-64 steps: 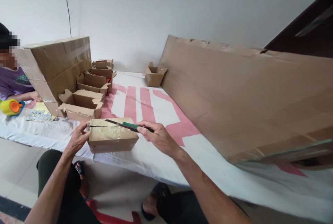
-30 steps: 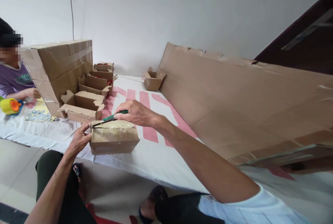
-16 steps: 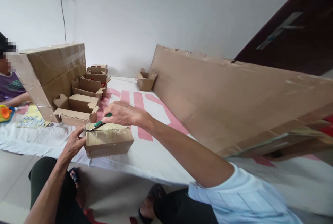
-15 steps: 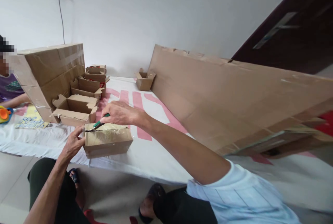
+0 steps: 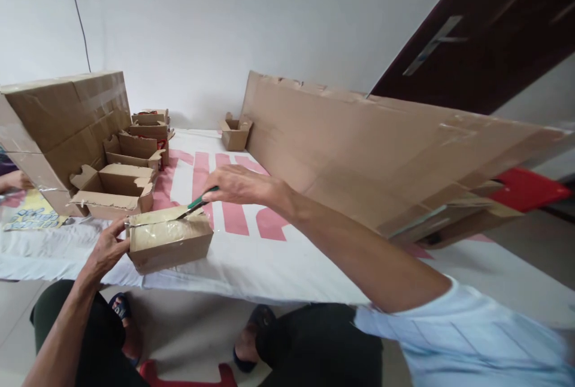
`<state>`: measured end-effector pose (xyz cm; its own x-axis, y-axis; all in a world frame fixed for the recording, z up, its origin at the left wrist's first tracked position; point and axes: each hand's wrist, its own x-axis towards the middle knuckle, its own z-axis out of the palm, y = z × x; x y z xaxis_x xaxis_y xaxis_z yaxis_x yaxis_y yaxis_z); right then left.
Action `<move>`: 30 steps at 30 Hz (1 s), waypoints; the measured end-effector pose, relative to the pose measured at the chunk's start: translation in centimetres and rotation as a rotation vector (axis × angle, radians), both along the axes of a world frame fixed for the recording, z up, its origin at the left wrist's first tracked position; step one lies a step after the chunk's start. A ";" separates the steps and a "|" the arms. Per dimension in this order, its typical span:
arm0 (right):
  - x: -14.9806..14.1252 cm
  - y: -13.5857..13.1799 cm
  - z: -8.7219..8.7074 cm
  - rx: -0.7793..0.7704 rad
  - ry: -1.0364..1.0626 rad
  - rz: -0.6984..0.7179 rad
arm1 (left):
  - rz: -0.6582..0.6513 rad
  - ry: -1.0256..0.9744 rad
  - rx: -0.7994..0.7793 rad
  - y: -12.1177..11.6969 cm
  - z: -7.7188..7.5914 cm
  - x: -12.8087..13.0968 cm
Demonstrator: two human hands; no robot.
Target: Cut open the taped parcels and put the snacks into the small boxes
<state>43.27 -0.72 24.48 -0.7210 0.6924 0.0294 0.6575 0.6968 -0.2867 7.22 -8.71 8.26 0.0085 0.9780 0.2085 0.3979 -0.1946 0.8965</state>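
A small taped cardboard box [image 5: 173, 246] sits near the front edge of the cloth-covered surface, with a slit along its top seam. My left hand [image 5: 106, 249] grips its left end, thumb and fingers closed on the cardboard. Above the box's right half, my right hand [image 5: 236, 184] is wrapped round the green handle of a utility knife [image 5: 196, 203]. The knife's blade slants down to the left, its tip at the seam around the middle of the top. What is inside the box is hidden.
Several open small boxes [image 5: 114, 189] line a large taped carton [image 5: 67, 129] at left. Another open box [image 5: 236, 133] stands by the wall. A big cardboard sheet or carton [image 5: 359, 153] leans at right. Another person's hand [image 5: 18, 180] shows at far left.
The knife first went to the seam's left end, then slid right along it to the middle. My left hand stays on the box. The view has swung right.
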 end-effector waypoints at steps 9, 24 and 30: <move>5.4 -0.3 -3.0 0.024 0.085 -0.066 | -0.029 0.027 -0.011 -0.3 1.3 0.7; 10.4 -0.3 -5.4 0.026 0.255 -0.144 | -0.085 0.079 0.021 0.0 1.8 0.2; 13.7 -3.4 -11.5 0.004 0.687 -0.512 | -0.062 0.058 0.029 0.2 1.5 0.3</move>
